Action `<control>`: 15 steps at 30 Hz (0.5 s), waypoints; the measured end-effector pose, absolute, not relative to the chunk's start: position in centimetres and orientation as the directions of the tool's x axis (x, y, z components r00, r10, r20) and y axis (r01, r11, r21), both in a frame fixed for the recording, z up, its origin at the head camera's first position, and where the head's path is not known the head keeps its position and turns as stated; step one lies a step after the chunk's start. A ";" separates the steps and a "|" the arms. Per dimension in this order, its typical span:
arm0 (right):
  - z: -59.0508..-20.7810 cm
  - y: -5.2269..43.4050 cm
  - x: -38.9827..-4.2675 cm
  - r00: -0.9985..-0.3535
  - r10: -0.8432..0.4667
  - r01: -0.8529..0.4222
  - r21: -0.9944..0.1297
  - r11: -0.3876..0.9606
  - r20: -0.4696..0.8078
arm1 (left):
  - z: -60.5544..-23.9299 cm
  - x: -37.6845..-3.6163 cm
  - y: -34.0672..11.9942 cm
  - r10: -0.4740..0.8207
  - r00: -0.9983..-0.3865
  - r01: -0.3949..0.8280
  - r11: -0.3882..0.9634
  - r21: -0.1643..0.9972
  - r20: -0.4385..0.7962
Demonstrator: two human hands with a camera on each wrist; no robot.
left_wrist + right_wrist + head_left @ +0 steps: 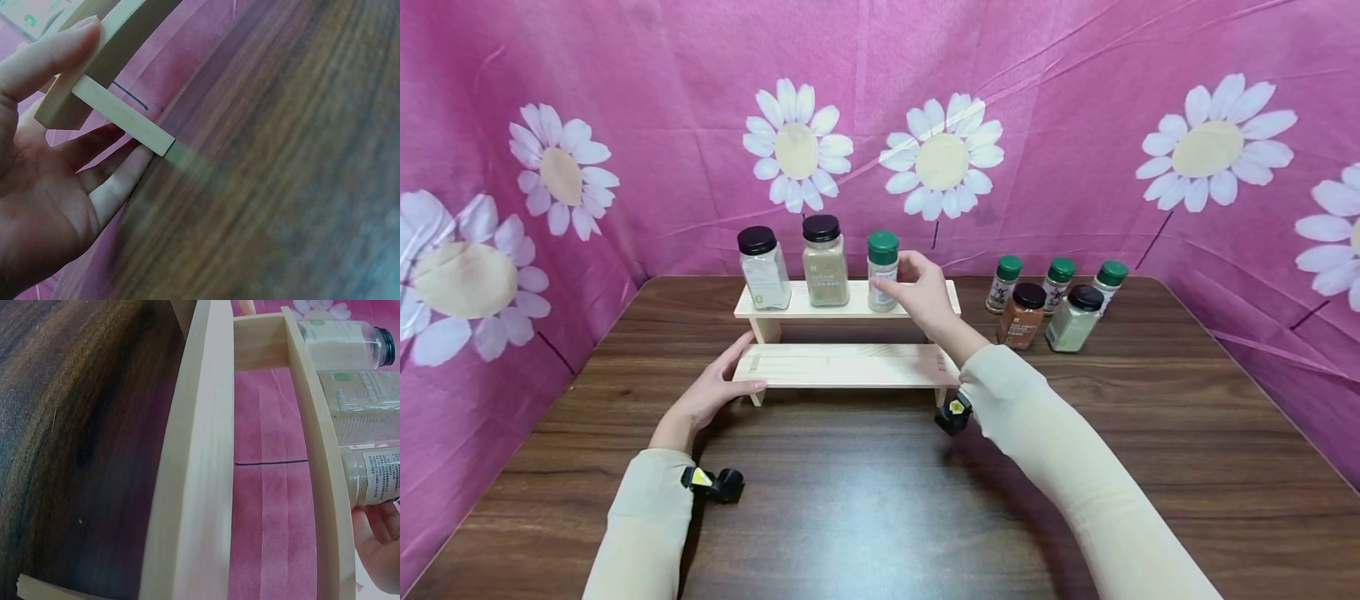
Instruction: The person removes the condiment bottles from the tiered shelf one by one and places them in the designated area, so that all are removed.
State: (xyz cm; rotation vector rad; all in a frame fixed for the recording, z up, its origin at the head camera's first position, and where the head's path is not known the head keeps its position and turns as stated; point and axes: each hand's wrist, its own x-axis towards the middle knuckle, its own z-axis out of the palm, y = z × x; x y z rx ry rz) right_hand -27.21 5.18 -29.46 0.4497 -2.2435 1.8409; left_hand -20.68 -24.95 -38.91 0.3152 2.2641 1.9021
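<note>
A two-tier wooden rack [842, 367] stands on the table. My left hand [709, 396] grips the left end of its lower board; in the left wrist view, the thumb [62, 53] lies on the board and the fingers reach around the leg. On the upper board, my right hand [925, 292] holds a green-capped spice jar [882, 275] upright, thumb across its front. The right wrist view shows fingers [381, 544] against this spice jar [375, 478]. To its left stand two black-capped jars, one with white contents [764, 271] and one with beige contents [825, 267].
Right of the rack stand green-capped jars [1002, 287] [1057, 287] [1107, 287], a black-capped jar of red powder [1022, 318] and one of pale green contents [1074, 321]. A pink flowered cloth [865, 50] hangs behind the brown wooden table [850, 517].
</note>
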 end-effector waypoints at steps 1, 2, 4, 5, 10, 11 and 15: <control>-29.4 5.3 -27.1 -0.933 -0.103 -0.358 -0.917 0.177 0.345 | -38.9 -20.7 -25.0 0.268 -0.963 0.053 0.163 0.985 0.007; -29.3 5.3 -27.0 -0.933 -0.102 -0.360 -0.915 0.181 0.346 | -38.9 -20.7 -24.9 0.268 -0.963 0.052 0.163 0.985 0.007; -29.2 5.5 -26.9 -0.933 -0.097 -0.359 -0.917 0.176 0.347 | -38.9 -20.7 -24.9 0.270 -0.963 0.054 0.159 0.986 0.009; -29.2 5.7 -26.8 -0.933 -0.094 -0.359 -0.918 0.171 0.347 | -38.9 -20.6 -24.9 0.270 -0.963 0.055 0.159 0.986 0.010; -28.9 6.3 -26.7 -0.932 -0.083 -0.362 -0.922 0.136 0.353 | -38.9 -20.6 -24.9 0.270 -0.963 0.058 0.158 0.986 0.013; -28.9 6.4 -26.7 -0.930 -0.081 -0.367 -0.920 0.138 0.358 | -38.9 -20.6 -24.9 0.271 -0.963 0.058 0.157 0.986 0.013; -28.6 7.2 -26.7 -0.927 -0.063 -0.374 -0.915 0.149 0.369 | -38.8 -20.6 -24.9 0.270 -0.963 0.058 0.154 0.986 0.014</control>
